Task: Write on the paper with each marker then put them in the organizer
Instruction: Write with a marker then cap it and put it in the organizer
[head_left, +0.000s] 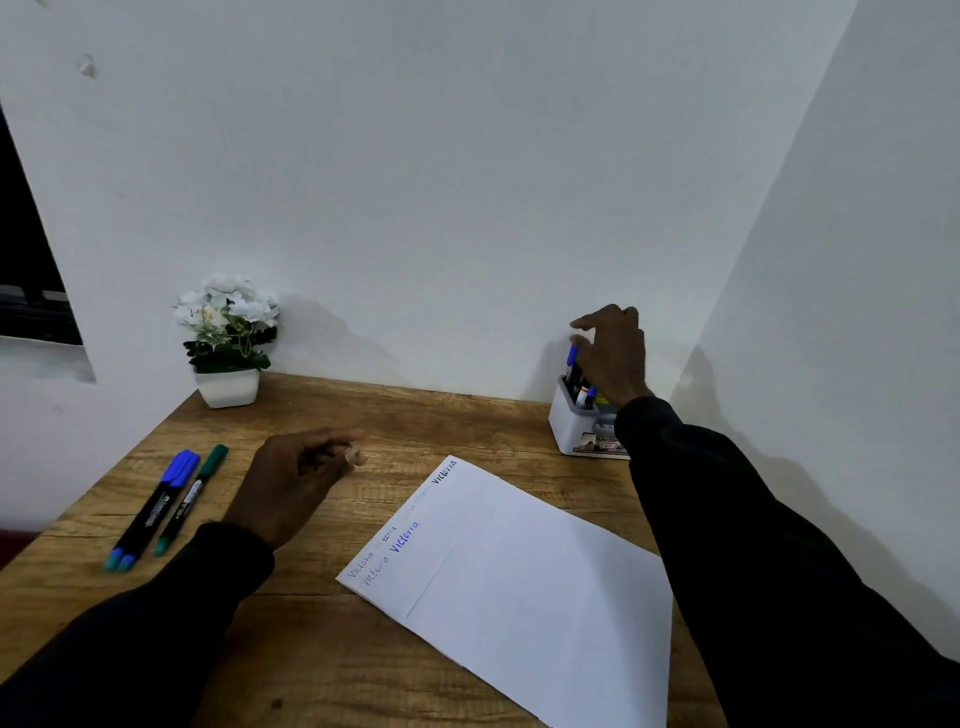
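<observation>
A white paper lies tilted on the wooden desk, with several handwritten words in black, grey and blue along its left edge. The white organizer stands at the back right against the wall and holds several markers, one blue-capped sticking up highest. My right hand hovers over the organizer with fingers spread, the blue cap just beside them. My left hand floats above the desk left of the paper, fingers loosely curled and holding nothing. A blue-capped marker and a green-capped marker lie side by side at the left.
A white pot of white flowers stands at the back left against the wall. White walls close off the desk behind and to the right. A dark window opening is at the far left.
</observation>
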